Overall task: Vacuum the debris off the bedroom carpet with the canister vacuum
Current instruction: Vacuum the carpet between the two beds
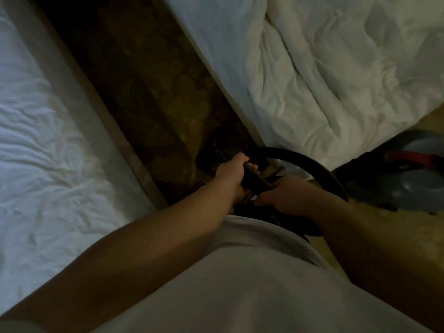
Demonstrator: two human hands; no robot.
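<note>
I note both arms extended forward and down. Left hand (231,173) and right hand (286,195) grip the vacuum handle (255,180), fingers curled.

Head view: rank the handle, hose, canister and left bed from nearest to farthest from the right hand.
1. The handle: gripped by the right hand.
2. The hose: arcs just above and right of that hand.
3. The canister: on the floor, further right.
4. The left bed: far left, beyond the left hand.
</note>
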